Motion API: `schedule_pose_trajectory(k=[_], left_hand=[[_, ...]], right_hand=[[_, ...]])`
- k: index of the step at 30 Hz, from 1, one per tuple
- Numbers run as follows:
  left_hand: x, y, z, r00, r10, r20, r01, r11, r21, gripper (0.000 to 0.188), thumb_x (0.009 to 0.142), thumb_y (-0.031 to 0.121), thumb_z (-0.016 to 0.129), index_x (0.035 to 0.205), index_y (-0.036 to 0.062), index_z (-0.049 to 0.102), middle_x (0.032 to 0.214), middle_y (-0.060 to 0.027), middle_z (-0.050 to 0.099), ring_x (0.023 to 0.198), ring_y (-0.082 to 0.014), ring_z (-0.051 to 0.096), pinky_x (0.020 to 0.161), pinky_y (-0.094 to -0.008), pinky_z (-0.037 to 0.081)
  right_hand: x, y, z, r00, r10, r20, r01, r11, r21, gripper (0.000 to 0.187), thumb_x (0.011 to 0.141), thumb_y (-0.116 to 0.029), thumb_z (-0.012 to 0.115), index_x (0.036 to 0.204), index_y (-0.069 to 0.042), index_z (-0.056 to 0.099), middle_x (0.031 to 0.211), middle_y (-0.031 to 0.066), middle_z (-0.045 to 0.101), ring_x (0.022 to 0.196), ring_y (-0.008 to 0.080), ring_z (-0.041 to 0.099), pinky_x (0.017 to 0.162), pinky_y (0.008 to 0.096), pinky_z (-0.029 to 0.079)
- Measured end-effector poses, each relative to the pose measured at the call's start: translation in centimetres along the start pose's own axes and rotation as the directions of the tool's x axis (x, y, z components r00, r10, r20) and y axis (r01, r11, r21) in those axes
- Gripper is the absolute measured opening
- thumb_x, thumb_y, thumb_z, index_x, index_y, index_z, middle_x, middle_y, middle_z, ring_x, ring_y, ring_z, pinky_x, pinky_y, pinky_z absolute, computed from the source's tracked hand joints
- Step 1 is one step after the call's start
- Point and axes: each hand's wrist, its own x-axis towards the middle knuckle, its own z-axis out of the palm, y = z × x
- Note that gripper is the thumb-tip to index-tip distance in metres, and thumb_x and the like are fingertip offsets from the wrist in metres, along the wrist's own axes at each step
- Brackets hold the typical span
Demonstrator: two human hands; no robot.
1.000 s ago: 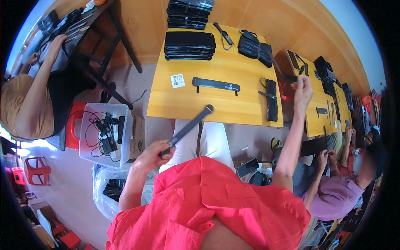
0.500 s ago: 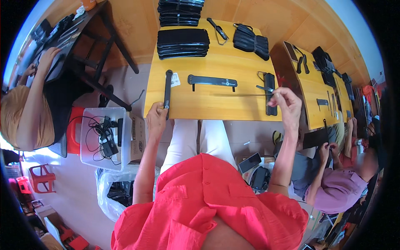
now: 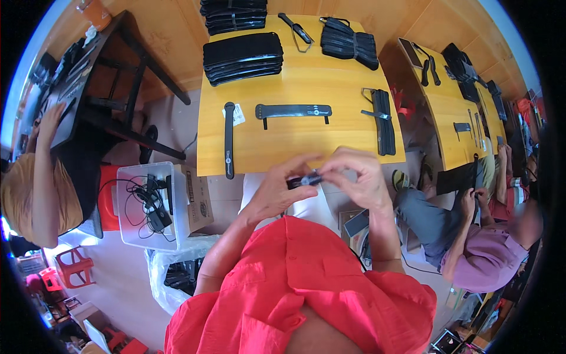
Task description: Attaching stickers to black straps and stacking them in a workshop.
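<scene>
My left hand (image 3: 272, 193) and my right hand (image 3: 359, 177) meet in front of my body, just off the table's near edge. Between them is a small dark piece (image 3: 305, 180) with a light mark on it, mostly hidden by the fingers. My left fingers curl around it; the right ones pinch its other end. On the yellow table (image 3: 330, 144), a narrow black strap (image 3: 229, 141) lies lengthwise at the left, beside a white label (image 3: 238, 115). A wider black strap (image 3: 289, 111) lies crosswise in the middle. A banded bundle of black straps (image 3: 384, 125) sits at the right.
Stacks of black flat pieces (image 3: 243, 58) stand at the back left of the table. A black-handled tool (image 3: 298, 30) and another banded bundle (image 3: 348, 44) lie behind. Left on the floor is a clear bin (image 3: 147, 203) with cables. A co-worker (image 3: 492, 253) sits at the right.
My right hand has come from the table's right side to my middle. My left hand has left the narrow strap and joined it. The view has shifted slightly.
</scene>
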Motion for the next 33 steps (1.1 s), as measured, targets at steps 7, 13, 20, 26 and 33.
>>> schedule_pose_trajectory(k=[7,13,20,26,33], left_hand=[[0.8,-4.4,-5.1,0.907,-0.352,0.23,0.368,0.929,-0.029,0.015,0.084,0.014,0.06,0.093,0.0028,0.064,0.071,0.0012,0.057,0.066,-0.004,0.052,0.056,-0.0184,0.043],[3.3,-6.2,-6.9,0.897,-0.438,-0.061,0.43,0.896,-0.11,0.014,0.083,0.011,0.061,0.088,-0.0011,0.064,0.07,-0.0007,0.059,0.062,-0.0062,0.053,0.059,-0.0191,0.045],[7.2,-9.6,-6.7,0.851,-0.32,-0.417,0.314,0.946,-0.085,0.012,0.079,0.007,0.065,0.087,-0.0023,0.064,0.066,-0.0028,0.06,0.053,-0.006,0.052,0.05,-0.0194,0.044],[8.4,-11.4,-7.2,0.816,-0.364,-0.449,0.267,0.926,-0.265,0.017,0.08,0.006,0.065,0.095,-0.0021,0.062,0.072,-0.0043,0.062,0.058,-0.0071,0.056,0.052,-0.0181,0.047],[8.9,-12.4,-7.4,0.782,-0.398,-0.48,0.249,0.905,-0.345,0.016,0.083,0.004,0.061,0.096,-0.0036,0.062,0.079,-0.0054,0.063,0.063,-0.0105,0.06,0.058,-0.0194,0.052]], right_hand=[[-1.7,6.7,-3.2,0.855,0.448,-0.26,-0.358,0.874,0.329,0.021,0.078,0.007,0.061,0.1,0.004,0.061,0.074,0.0053,0.063,0.067,0.009,0.062,0.059,0.0205,0.052],[-0.9,11.5,-2.9,0.738,0.588,-0.33,-0.496,0.805,0.326,0.013,0.078,0.0,0.064,0.091,0.001,0.063,0.069,0.0039,0.064,0.061,0.0077,0.061,0.05,0.0177,0.046],[1.0,16.4,-2.1,0.704,0.591,-0.395,-0.469,0.804,0.366,0.008,0.077,-0.006,0.068,0.083,-0.003,0.064,0.063,-0.0015,0.059,0.05,0.0027,0.05,0.042,0.0156,0.034],[2.6,18.2,-1.7,0.673,0.613,-0.413,-0.455,0.784,0.422,0.006,0.078,-0.007,0.067,0.082,-0.003,0.064,0.062,-0.001,0.058,0.048,0.0025,0.046,0.041,0.0165,0.033],[3.4,19.4,-1.3,0.656,0.628,-0.419,-0.444,0.77,0.458,0.005,0.08,-0.007,0.066,0.082,-0.003,0.064,0.063,0.0,0.058,0.048,0.0028,0.047,0.04,0.0159,0.032]])
